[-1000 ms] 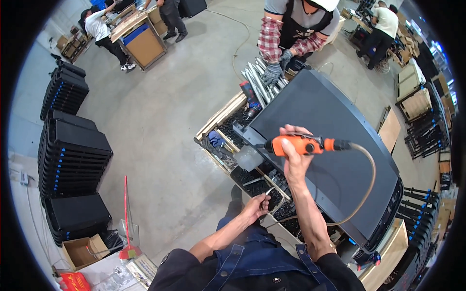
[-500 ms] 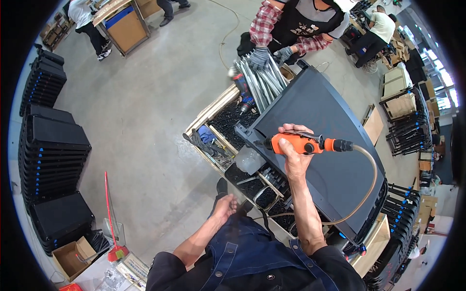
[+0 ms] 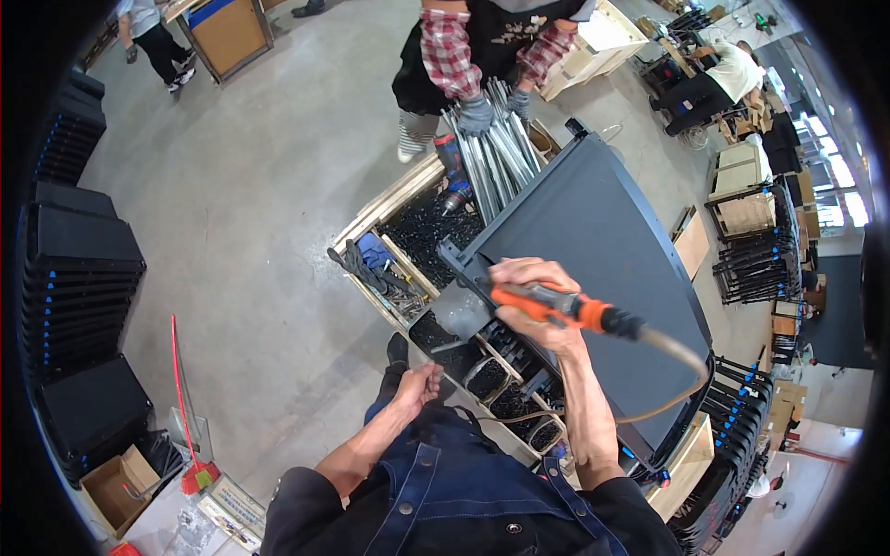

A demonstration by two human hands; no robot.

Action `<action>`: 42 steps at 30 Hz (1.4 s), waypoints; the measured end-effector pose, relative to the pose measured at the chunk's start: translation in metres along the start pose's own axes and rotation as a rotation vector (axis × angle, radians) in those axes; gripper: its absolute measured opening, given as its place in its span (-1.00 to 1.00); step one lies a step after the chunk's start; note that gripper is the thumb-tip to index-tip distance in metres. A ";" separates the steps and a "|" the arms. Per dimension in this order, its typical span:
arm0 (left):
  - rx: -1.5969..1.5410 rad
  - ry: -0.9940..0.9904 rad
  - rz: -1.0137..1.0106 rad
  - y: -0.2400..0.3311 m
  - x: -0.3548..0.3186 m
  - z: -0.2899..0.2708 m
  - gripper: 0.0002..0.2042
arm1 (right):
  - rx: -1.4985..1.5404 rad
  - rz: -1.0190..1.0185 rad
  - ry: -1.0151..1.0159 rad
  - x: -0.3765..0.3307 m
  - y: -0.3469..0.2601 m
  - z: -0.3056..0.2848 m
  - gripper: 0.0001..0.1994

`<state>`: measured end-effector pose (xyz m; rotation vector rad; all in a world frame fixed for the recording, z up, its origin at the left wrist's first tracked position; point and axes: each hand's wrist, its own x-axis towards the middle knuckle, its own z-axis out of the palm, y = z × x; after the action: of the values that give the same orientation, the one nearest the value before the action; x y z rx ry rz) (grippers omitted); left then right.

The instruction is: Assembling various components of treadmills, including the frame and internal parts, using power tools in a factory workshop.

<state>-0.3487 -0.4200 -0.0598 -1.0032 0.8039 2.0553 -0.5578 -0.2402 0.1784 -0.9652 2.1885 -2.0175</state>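
Note:
My right hand is wrapped around an orange air screwdriver, blurred by motion, with a hose trailing from its back end. The driver's tip points left, over the corner of a large dark grey panel. Beside the wooden parts box, my left hand is closed, fingertips pressed together; whatever is in them is too small to make out. Compartments of the box contain black screws, a clear plastic bag and dark metal parts.
Across the panel, a co-worker's gloved hands grip a bundle of metal tubes. A red and blue cordless drill lies beside them. Stacked black panels line the left; more stacked black parts stand at right.
My right hand has tilted the screwdriver and curled its fingers farther around it. My left fingers are pressed closer together. The co-worker has straightened, still holding the tubes. The whole view has shifted slightly.

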 end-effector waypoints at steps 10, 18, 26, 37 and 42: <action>-0.058 0.000 0.048 -0.005 0.000 0.018 -0.70 | -0.020 0.089 0.547 -0.009 0.006 0.052 -0.53; -0.060 -0.002 0.093 -0.010 -0.013 0.023 -0.67 | -0.038 -0.010 0.142 -0.004 0.009 0.031 -0.56; -0.032 -0.088 0.062 -0.013 -0.025 0.039 -0.71 | 0.095 0.135 0.199 0.007 -0.011 0.033 -0.49; -0.016 0.003 0.100 -0.025 -0.039 0.013 -0.72 | 0.118 0.151 0.317 -0.003 -0.005 0.020 -0.53; 0.005 -0.026 0.077 -0.033 -0.028 0.005 -0.71 | 0.127 0.112 0.076 0.000 -0.001 0.025 -0.56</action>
<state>-0.3115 -0.4066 -0.0414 -0.9541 0.8460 2.1256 -0.5470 -0.2623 0.1746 -0.7467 2.0677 -2.1446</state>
